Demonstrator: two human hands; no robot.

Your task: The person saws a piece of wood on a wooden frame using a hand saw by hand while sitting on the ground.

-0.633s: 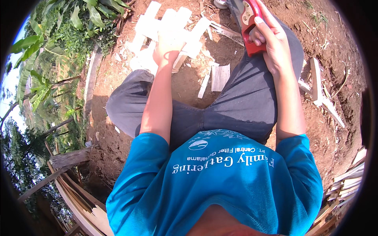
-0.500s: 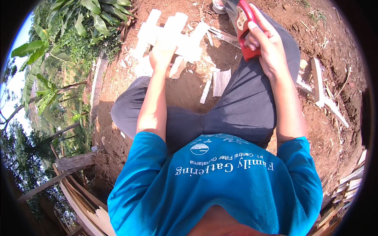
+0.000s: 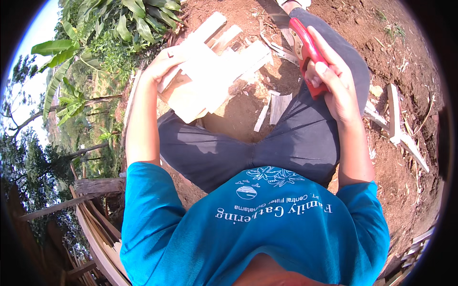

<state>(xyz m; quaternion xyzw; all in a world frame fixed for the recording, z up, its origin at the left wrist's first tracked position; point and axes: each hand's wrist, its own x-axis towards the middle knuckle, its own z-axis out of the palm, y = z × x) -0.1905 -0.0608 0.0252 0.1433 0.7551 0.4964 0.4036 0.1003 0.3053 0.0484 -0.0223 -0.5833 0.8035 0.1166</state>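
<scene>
My right hand [image 3: 334,81] is closed around the red handle of a hand saw [image 3: 305,40], above my right leg. The saw's grey blade points away from me and is partly hidden. My left hand [image 3: 164,64] grips the left edge of a pale piece of wood [image 3: 191,95] in front of my left knee. Strong sunlight washes out this wood and part of the hand, so its outline is hard to make out. Beyond it, more pale wood lengths [image 3: 210,27] lie at angles, overlapping or touching it.
Small offcuts [image 3: 280,107] lie on the dirt between my legs. At the right, long wood strips [image 3: 394,114] rest on brown soil [image 3: 405,62]. Leafy plants [image 3: 114,43] grow at the far left. Stacked boards [image 3: 98,238] stand at the near left.
My left hand has moved left, from the top of the wood to its left edge. The pale wood has turned and come nearer. My right hand still holds the saw.
</scene>
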